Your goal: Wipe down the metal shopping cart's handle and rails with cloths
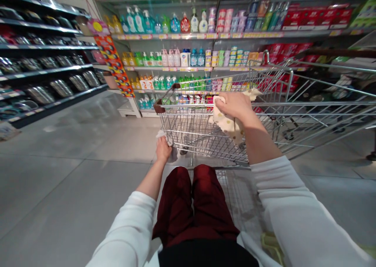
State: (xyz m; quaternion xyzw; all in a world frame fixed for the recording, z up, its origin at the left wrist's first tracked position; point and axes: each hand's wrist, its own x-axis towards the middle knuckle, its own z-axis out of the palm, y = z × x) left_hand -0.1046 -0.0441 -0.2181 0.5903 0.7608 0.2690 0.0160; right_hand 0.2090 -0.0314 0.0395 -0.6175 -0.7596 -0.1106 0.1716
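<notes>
A wire shopping cart (188,122) stands in front of me in a store aisle. My right hand (235,104) is closed on a cream dotted cloth (227,124) and presses it against the cart's top rim. My left hand (163,148) is lower, at the cart's near bottom corner, closed on a small white cloth (164,136). Both arms wear white sleeves. My dark red trousers (190,204) show below.
Shelves of coloured bottles (176,24) and red boxes (311,18) fill the back wall. Dark shelves with metal pans (58,87) run along the left. A second cart (337,102) nests at the right. Grey tiled floor (73,161) spreads to the left.
</notes>
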